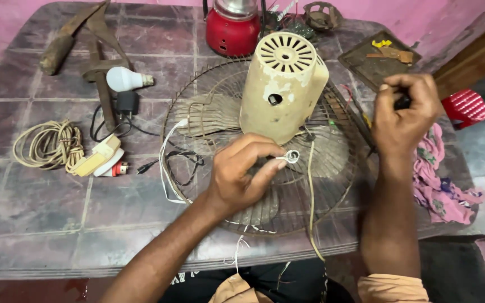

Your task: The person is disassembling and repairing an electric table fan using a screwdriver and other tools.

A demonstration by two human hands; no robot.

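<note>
The fan (265, 140) lies face down on the bench (40, 213), right under both hands. Its motor housing (282, 84) is cream, stained and chipped, with round air slots on top and one dark hole in the side; it stands up just beyond the left hand (239, 174). The wire grille (197, 112) is rusty, and pale blades show through it.

The left hand is closed in a pinch on a small white wire loop (292, 156), which sits at the foot of the housing. The right hand (405, 112) is closed around a small dark thing (402, 102); I cannot tell what it is.

Beyond the right hand lies a flat dark tray (366, 67) with yellow and brown small pieces in it. To the right of this hand are a red ribbed container (466, 106), whose contents are hidden, and a pink cloth (439, 185).
</note>
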